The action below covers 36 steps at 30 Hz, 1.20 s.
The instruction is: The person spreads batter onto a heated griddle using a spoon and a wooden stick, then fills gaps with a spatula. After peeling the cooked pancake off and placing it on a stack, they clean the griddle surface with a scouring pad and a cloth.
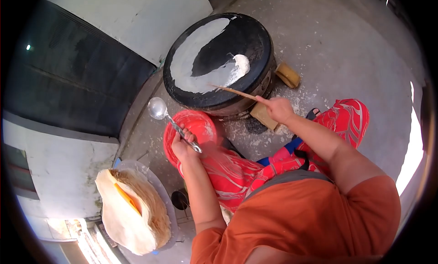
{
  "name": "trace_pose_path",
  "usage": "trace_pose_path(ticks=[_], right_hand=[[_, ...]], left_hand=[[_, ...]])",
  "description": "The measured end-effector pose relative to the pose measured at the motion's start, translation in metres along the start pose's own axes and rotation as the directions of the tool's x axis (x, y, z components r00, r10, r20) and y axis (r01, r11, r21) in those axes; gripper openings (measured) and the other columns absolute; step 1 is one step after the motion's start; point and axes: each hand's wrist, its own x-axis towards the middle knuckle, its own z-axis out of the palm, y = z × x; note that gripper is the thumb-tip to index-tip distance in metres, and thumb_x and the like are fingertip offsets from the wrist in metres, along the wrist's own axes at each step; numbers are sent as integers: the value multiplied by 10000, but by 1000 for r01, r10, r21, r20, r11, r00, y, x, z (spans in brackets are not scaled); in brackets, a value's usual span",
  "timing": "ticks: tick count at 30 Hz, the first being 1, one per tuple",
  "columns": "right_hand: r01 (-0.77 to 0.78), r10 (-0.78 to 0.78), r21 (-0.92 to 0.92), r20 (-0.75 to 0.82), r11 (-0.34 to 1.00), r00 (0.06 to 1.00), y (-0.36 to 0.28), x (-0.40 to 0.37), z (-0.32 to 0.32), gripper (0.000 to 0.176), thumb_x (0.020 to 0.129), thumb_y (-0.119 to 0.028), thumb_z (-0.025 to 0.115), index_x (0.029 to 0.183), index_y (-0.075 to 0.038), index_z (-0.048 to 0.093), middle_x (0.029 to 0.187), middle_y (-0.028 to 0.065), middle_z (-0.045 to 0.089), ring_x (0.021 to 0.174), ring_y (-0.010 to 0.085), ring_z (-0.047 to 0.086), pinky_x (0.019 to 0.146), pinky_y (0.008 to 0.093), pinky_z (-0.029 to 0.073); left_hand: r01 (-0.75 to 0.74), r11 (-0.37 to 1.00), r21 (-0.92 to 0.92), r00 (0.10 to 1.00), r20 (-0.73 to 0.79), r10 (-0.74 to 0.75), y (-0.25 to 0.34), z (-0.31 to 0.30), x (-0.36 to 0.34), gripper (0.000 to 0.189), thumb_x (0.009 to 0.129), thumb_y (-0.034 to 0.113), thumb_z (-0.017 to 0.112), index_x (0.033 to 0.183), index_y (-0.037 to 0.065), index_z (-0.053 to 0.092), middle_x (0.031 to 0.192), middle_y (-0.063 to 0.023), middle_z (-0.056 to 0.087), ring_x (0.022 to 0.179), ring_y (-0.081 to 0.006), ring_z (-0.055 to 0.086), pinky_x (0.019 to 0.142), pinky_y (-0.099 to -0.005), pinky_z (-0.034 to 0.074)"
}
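Note:
A large round black griddle (219, 58) carries a curved band of pale batter (187, 65) and a thicker white blob (241, 65) toward its right side. My right hand (279, 109) is closed around a thin wooden stick (235, 91), whose far tip reaches over the griddle's near part. My left hand (183, 143) grips the handle of a metal ladle (158, 108); the ladle's bowl is left of the griddle. Below that hand is a red bucket (200, 122) with whitish smears inside.
A tall stack of thin flatbreads (130, 209) with an orange strip on top sits at lower left. Near it stands a dark cup (179, 199). Tan blocks (288, 75) lie beside the griddle's base. White flakes dot the grey floor (346, 49); a wall (127, 22) rises at upper left.

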Motion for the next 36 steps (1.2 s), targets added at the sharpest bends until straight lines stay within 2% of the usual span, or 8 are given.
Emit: trace_pose_path(ticks=[5,8,10,20,25,32,34,36], right_hand=[[-223,203,-153,-137,963,970,54,27,-33,528,723,-131,526,1219,-305,487,643,95,574,596,288,571,553,408,464],[-385,421,309,-57,870,905,34,37,-37,439,727,-132,515,1133,-291,562,640,98,559,584,292,566,526,411,453],[37,-28,79,-111,996,993,36,19,-34,437,722,-131,521,1128,-286,563,629,90,545,594,290,569,541,408,462],[-298,292,-9,-168,955,942,112,78,-53,477,714,-123,540,1162,-287,533,681,65,550,593,255,568,543,385,470],[209,-208,21,-49,978,977,150,41,-50,532,678,-117,576,1182,-278,518,703,74,564,586,262,563,538,390,461],[-61,22,-165,-228,984,973,188,136,-57,523,686,-132,566,1174,-313,517,722,71,573,590,266,570,519,390,452],[-146,139,172,55,974,989,173,133,-54,512,694,-131,555,1168,-322,519,723,73,574,601,267,573,512,394,454],[133,-141,150,42,980,989,195,113,-63,513,695,-125,551,1168,-323,519,721,73,577,613,261,576,506,388,458]], left_hand=[[-21,999,40,1000,-15,22,-5,1,3,286,913,179,332,1007,-52,473,695,-53,470,508,-104,410,421,-214,367],[-16,999,30,1000,-25,17,-5,3,2,286,913,172,336,1014,-53,480,696,-49,472,509,-101,410,420,-210,367],[-21,999,28,999,-27,21,-5,4,3,287,914,175,343,1017,-52,486,693,-43,472,508,-97,410,416,-207,366],[-42,999,22,993,-106,44,-11,13,8,274,910,164,358,1018,-54,485,673,-32,453,494,-90,395,396,-201,351],[-35,999,-26,994,-107,32,-14,14,9,286,906,163,339,1027,-60,470,695,-58,459,494,-109,400,393,-209,347],[-24,999,-48,992,-126,18,-20,18,15,307,898,171,329,1039,-64,468,706,-78,475,498,-126,419,397,-218,352],[-38,998,-47,988,-152,30,-19,17,16,309,898,173,331,1041,-64,470,703,-78,477,498,-127,422,395,-219,353],[-47,997,-68,983,-182,34,-19,17,15,313,900,179,329,1041,-60,474,699,-79,481,493,-127,423,391,-220,353]])
